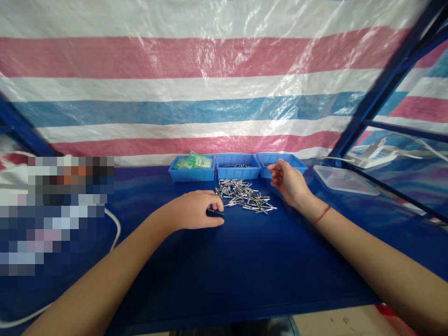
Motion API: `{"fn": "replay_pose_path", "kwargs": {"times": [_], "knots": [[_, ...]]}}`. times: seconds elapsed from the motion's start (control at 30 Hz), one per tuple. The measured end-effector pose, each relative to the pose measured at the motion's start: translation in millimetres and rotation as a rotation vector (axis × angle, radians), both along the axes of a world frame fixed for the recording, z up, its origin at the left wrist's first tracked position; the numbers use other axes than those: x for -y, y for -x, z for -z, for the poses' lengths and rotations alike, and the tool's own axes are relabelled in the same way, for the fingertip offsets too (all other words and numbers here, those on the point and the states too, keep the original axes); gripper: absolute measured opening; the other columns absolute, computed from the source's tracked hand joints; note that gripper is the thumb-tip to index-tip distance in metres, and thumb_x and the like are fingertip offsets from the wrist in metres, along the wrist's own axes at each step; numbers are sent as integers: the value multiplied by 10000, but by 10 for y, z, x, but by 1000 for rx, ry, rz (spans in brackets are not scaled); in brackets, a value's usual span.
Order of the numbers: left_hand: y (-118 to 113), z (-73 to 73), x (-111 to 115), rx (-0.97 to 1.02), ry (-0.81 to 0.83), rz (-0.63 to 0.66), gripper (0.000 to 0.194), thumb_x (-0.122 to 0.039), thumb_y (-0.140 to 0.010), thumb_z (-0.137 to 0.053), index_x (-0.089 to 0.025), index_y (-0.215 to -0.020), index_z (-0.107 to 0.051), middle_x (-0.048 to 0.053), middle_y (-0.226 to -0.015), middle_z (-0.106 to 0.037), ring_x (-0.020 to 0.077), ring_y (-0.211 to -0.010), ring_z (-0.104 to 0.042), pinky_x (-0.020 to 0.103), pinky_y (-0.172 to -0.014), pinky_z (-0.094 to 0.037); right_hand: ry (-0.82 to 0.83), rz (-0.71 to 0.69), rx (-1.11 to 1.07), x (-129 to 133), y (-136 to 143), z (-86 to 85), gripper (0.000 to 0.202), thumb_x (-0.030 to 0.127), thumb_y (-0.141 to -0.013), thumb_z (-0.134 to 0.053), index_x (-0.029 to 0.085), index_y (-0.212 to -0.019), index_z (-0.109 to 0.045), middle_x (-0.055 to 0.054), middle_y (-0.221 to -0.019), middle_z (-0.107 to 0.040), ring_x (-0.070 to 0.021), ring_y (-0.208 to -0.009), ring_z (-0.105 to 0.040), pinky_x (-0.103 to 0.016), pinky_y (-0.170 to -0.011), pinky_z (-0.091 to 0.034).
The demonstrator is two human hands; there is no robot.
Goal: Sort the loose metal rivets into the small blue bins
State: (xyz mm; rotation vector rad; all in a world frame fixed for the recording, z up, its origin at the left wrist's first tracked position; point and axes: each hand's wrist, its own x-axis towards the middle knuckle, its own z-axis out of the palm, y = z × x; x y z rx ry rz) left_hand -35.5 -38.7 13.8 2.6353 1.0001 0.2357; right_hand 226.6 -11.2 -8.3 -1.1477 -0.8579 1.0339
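Observation:
Thin silver metal pins (247,195) lie in a loose pile on the blue table (245,266). My left hand (199,210) rests at the pile's left side, fingers apart, with a thin pin on the table between thumb and fingers. Over the front left of the right blue bin (292,164) is my right hand (289,183), its fingers curled together; what they hold, if anything, is too small to tell. The middle blue bin (238,173) contains some pins. Green packets (194,161) fill the left blue bin (192,175).
A clear plastic lid (345,179) lies at the right, near a white power strip (376,156) behind the blue frame bar. A white cable (117,226) runs along the left side. Behind the bins hangs a striped sheet (210,112).

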Motion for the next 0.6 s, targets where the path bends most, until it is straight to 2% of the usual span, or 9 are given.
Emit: {"fn": "replay_pose_path", "kwargs": {"times": [0.17, 0.3, 0.4, 0.5, 0.6], "knots": [[-8, 45, -45, -12, 50, 89, 141, -203, -828, -507, -173, -823, -644, 23, -864, -613, 133, -775, -571, 231, -709, -415, -55, -65, 126, 65, 102, 42, 288, 414, -777, -538, 162, -664, -620, 16, -562, -455, -81, -478, -391, -243, -462, -287], [-51, 107, -44, 32, -8, 85, 194, -179, -871, -426, -161, -769, -590, 17, -811, -586, 150, -795, -548, 275, -762, -401, -173, -153, 427, 147, 187, 47, 312, 425, -788, -534, 159, -664, -638, 18, -547, -476, -95, -500, -411, -257, -505, -316], [-127, 189, -37, 242, -12, -28, 198, -234, -905, -376, -170, -805, -535, 19, -843, -564, 157, -813, -541, 294, -772, -404, -288, -269, 629, 251, 269, 28, 269, 396, -784, -554, 156, -699, -641, 1, -608, -549, -115, -563, -474, -267, -562, -371], [-242, 280, -27, 565, 199, -148, 169, -309, -910, -385, -182, -859, -485, -5, -784, -553, 137, -742, -561, 272, -709, -426, -387, -394, 718, 354, 350, 27, 195, 342, -775, -591, 156, -797, -644, -6, -665, -575, -114, -587, -492, -262, -567, -398], [-351, 345, -1, 822, 374, -186, 164, -337, -865, -469, -174, -859, -483, -14, -744, -545, 121, -687, -559, 249, -647, -433, -442, -452, 739, 419, 412, 45, 183, 317, -773, -618, 171, -877, -652, 1, -670, -562, -102, -563, -478, -247, -528, -402]]}}
